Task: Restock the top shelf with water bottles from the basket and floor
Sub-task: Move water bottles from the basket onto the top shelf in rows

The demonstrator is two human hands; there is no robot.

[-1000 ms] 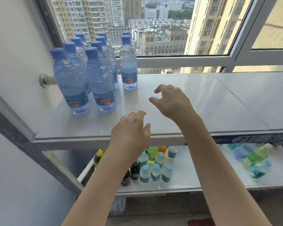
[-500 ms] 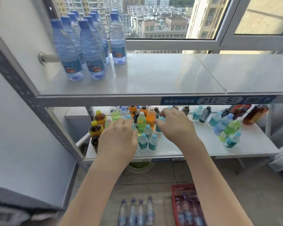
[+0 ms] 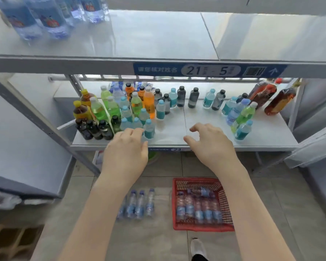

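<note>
Hovering empty, fingers loosely spread, our left hand (image 3: 125, 153) and right hand (image 3: 211, 146) hang level. Floor bottles (image 3: 139, 204) lie at 6 o'clock from the left, caps toward 12; the red basket (image 3: 203, 227) sits at 6 from the right, nearer that hand. Top shelf (image 3: 139, 38) waits at 12.

Top-shelf water bottles (image 3: 45, 17) cut off above.
</note>
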